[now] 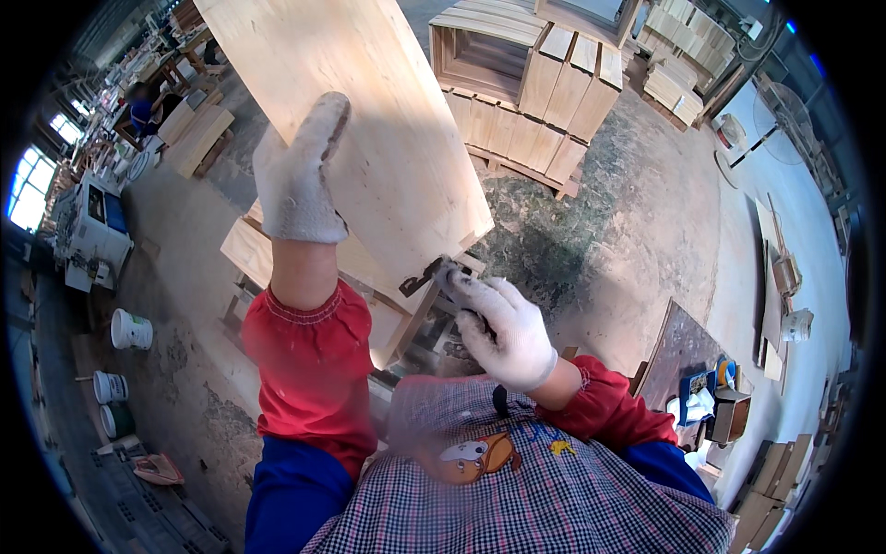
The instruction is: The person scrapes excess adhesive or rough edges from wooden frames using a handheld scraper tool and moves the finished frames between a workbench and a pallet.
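A pale wooden panel point(388, 120) rises at a slant in front of me. My left hand point(305, 175), in a white glove, grips its left edge, thumb lying on the broad face and fingers out of sight behind it. At the panel's lower right corner is a dark, narrow strip or patch point(422, 277); I cannot tell which. My right hand point(498, 328), gloved too, has its bent fingers at that dark spot. The glove's fingertips are stained dark, and whatever they pinch is hidden. Under the panel, more pale wooden pieces point(247, 251) show in part.
Ahead stand stacked wooden drawer-like boxes point(544, 102) on a pallet. White buckets point(131, 330) line the left floor. A dark board point(678, 355) with a blue box point(697, 397) of supplies is at right, a fan point(780, 120) farther off. A person point(143, 111) sits far left.
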The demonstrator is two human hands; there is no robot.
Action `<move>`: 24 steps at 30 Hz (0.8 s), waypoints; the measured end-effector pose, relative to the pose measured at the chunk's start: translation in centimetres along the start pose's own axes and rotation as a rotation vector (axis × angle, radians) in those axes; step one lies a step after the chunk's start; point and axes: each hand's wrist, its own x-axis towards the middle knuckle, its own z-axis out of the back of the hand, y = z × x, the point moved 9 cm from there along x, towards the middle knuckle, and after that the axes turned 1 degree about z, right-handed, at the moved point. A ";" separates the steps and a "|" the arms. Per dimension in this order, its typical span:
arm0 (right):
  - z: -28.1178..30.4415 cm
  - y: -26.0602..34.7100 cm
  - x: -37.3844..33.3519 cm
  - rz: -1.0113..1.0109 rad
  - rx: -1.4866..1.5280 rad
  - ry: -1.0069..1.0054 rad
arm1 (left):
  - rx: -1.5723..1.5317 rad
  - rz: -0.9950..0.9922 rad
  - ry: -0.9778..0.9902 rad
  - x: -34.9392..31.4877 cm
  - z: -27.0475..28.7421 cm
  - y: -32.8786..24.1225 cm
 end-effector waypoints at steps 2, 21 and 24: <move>-0.5 -0.5 0.3 0.008 -0.010 -0.004 | -0.020 -0.007 0.012 0.0 -0.4 0.0; -0.7 -1.9 -0.4 0.056 0.010 -0.026 | -0.066 -0.022 0.068 0.2 0.3 0.3; -1.3 -2.5 -0.5 0.125 -0.008 -0.002 | -0.075 0.026 0.020 0.1 0.0 0.4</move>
